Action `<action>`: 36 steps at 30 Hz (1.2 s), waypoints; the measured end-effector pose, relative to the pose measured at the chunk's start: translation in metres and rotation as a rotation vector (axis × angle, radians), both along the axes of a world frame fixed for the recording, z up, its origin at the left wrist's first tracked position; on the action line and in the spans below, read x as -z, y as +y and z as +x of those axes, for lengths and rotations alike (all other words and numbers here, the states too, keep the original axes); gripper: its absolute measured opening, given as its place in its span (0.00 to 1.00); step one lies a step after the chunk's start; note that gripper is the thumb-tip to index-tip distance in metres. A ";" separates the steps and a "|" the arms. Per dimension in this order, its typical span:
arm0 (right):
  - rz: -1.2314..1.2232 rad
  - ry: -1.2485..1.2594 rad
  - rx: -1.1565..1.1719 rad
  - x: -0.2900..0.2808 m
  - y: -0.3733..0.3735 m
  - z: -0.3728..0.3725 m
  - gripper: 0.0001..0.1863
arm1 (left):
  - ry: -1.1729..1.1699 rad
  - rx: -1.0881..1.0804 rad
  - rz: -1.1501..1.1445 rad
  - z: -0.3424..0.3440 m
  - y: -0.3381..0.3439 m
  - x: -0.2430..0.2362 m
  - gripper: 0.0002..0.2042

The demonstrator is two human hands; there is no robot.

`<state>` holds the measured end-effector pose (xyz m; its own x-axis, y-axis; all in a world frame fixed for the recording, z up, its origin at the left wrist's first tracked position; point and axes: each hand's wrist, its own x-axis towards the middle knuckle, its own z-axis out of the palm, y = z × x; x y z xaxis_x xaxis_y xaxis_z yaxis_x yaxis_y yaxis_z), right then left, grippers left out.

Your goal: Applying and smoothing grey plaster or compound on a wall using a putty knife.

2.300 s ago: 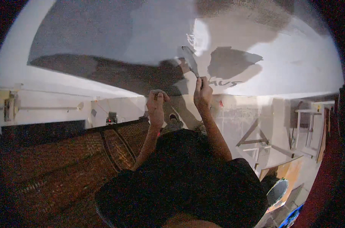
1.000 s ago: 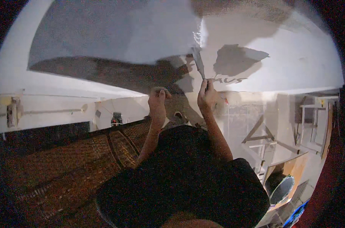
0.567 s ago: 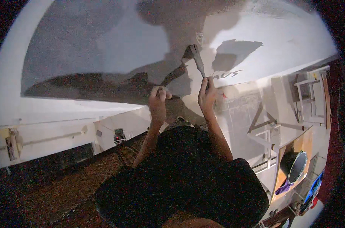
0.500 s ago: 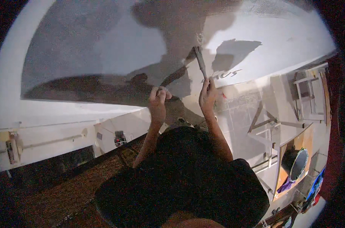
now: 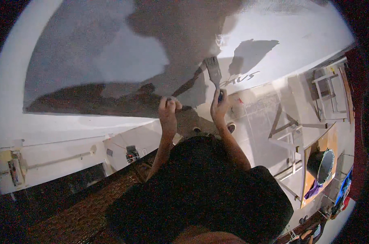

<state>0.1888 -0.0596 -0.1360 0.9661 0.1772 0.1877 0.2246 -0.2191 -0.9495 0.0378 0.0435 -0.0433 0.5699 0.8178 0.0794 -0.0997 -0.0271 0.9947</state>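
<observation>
My right hand [image 5: 220, 107] is closed round the handle of a putty knife [image 5: 213, 70]. Its flat dark blade points away from me, close to the grey and white wall surface [image 5: 139, 55]; whether it touches cannot be told. Just past the blade, a rough pale patch [image 5: 219, 40] marks the surface. My left hand [image 5: 168, 116] is raised to the left of the knife, fingers curled together. Something dark and thin sticks out at its right side, too unclear to name. Shadows of my arms and the tool fall across the surface.
Dark painted lettering [image 5: 239, 78] lies right of the knife. To the right stand a white metal frame [image 5: 290, 142] and a wooden board [image 5: 330, 138] bearing a round dark container [image 5: 323, 166] and a purple cloth [image 5: 313, 189]. A small dark device [image 5: 131, 153] is at the left.
The putty knife has turned from edge-on to showing its broad face, and has drawn slightly back toward me. My left hand stays curled, nearly in place. The view has shifted slightly.
</observation>
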 end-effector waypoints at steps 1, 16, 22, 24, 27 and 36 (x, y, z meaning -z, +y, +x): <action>0.011 0.002 0.029 -0.008 -0.001 -0.006 0.12 | -0.003 -0.031 -0.006 -0.006 0.002 0.003 0.10; 0.245 -0.052 -0.079 -0.026 0.009 -0.006 0.13 | -0.063 -0.124 0.080 -0.014 -0.002 -0.005 0.08; 0.118 -0.431 -0.094 -0.095 0.047 0.031 0.12 | 0.040 -0.030 0.104 -0.009 -0.015 -0.015 0.08; 0.022 -0.135 -0.189 -0.067 0.031 0.019 0.13 | -0.009 -0.017 0.115 -0.008 -0.019 -0.023 0.09; -0.195 -0.087 -0.171 0.032 -0.012 -0.006 0.16 | -0.132 -0.064 0.009 -0.015 -0.018 -0.019 0.10; 0.078 -0.257 -0.086 -0.133 0.017 0.041 0.16 | -0.178 -0.055 0.046 -0.025 -0.016 0.000 0.13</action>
